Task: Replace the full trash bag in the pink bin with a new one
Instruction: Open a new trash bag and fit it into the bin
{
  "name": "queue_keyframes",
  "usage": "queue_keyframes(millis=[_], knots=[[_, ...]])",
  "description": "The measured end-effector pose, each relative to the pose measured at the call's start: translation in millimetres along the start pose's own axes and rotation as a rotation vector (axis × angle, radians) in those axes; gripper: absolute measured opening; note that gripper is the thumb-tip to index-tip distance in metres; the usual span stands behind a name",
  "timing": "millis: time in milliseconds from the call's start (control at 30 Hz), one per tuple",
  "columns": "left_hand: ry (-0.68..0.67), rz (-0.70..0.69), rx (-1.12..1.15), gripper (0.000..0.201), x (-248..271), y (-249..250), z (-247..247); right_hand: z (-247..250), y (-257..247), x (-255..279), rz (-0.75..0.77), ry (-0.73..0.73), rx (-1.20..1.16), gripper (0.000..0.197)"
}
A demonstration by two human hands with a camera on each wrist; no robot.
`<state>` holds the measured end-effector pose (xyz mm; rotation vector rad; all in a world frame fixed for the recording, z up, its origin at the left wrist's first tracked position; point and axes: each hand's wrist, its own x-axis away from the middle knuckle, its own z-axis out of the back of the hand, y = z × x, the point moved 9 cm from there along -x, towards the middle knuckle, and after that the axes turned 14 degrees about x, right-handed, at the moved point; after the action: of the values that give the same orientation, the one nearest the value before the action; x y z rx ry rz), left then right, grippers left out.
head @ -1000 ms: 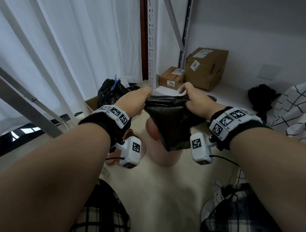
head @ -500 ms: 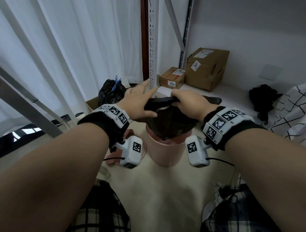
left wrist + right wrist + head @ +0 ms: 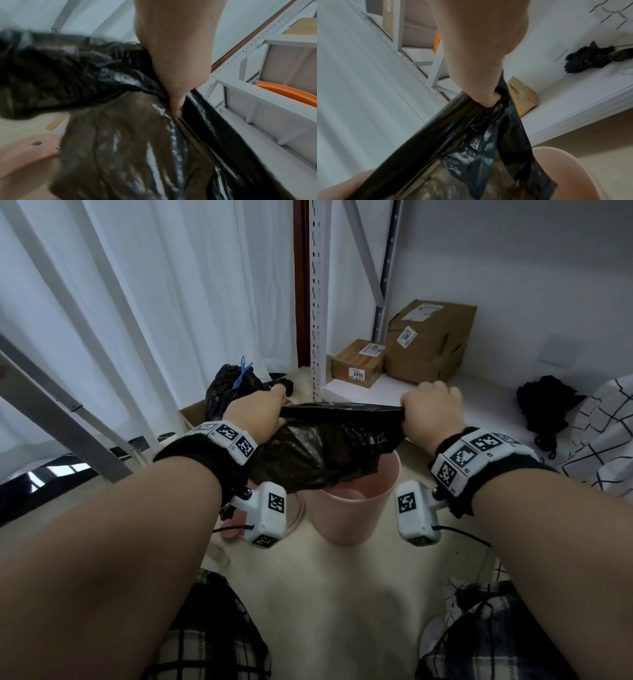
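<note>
both hands have moved apart since a moment ago, pulling the mouth of the new bag (image 3: 322, 450) taut: the left hand (image 3: 255, 416) and the right hand (image 3: 432, 412) each have a closed grip pinching its top edge. the bag hangs between and below the grips, its bottom just over the pink bin (image 3: 356, 508). the tied full bag (image 3: 233, 386) sits beyond the left grip, so lining the bin likely comes next

Right of centre in the upper frame, the small cardboard box (image 3: 358, 362) has a label reading "8090"; the larger box (image 3: 430, 338) beside it reads "1467".
</note>
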<state>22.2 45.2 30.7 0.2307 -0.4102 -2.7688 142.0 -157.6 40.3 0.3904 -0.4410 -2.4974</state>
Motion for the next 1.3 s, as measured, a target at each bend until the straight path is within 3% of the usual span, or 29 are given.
queue_keyframes(millis=[133,267,333,367,467,500,667,733,800,867,967,1067,1167,1233,1300], knots=[[-0.085,0.015,-0.109,0.025,-2,7,-11,-15,6,2,-0.050,-0.095,-0.023,0.037],[-0.134,-0.098,-0.020,0.024,-5,39,-16,-3,-39,0,0.235,-0.130,-0.163,0.081],[-0.143,-0.168,0.022,0.023,-5,58,-17,7,-59,1,0.323,-0.120,-0.170,0.089],[-0.142,-0.200,0.031,0.023,-4,66,-17,11,-67,3,0.347,-0.117,-0.186,0.082],[-0.127,-0.267,0.044,0.024,-3,79,-17,21,-75,5,0.346,-0.048,-0.299,0.021],[-0.119,-0.274,0.042,0.025,-3,79,-17,23,-73,5,0.336,-0.029,-0.362,0.011],[-0.113,-0.242,-0.018,0.031,0,63,-12,13,-47,-4,0.234,-0.020,-0.588,0.014],[-0.089,-0.237,-0.136,0.027,-1,57,-9,5,-39,-5,0.194,-0.068,-0.586,0.017],[-0.045,-0.233,-0.266,0.029,-1,53,-6,7,-30,-6,0.155,-0.022,-0.490,0.014],[0.004,-0.230,-0.288,0.031,-2,51,-2,12,-26,-6,0.153,0.051,-0.326,0.038],[-0.026,-0.180,-0.120,0.024,-3,42,-4,5,-32,-2,0.200,-0.003,-0.244,0.066],[-0.086,-0.093,-0.023,0.029,-4,29,-11,5,-32,-2,0.182,-0.022,-0.240,0.060],[-0.085,-0.042,-0.067,0.044,-4,13,-13,5,-32,-2,0.215,-0.037,-0.209,0.036],[-0.107,-0.008,-0.162,0.064,-3,2,-17,6,-35,0,0.267,-0.038,-0.299,0.020],[-0.163,0.042,-0.304,0.095,0,-9,-26,10,-36,2,0.281,-0.017,-0.415,0.023]])
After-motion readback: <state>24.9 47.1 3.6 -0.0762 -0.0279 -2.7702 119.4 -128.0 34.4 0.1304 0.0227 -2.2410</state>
